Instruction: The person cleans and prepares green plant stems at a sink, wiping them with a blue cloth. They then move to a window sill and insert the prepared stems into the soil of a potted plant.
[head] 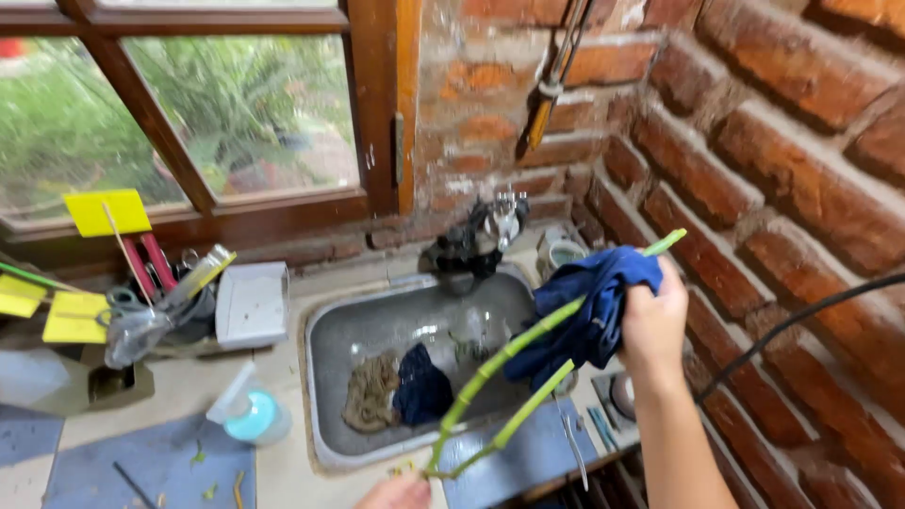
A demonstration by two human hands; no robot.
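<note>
Head view: left hand [396, 492] at bottom edge pinches the lower end of forked green stems [509, 377]. Right hand [653, 325] grips a blue cloth [594, 311] wrapped around them, above the sink [325, 415] below the window [189, 104].

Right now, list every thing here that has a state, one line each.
right hand: shut on blue cloth and a green stem
left hand: grips the stems' lower end
blue cloth: bunched, lifted over the sink
green stems: two, slanted
sink: rags lying inside
window: shut
</note>
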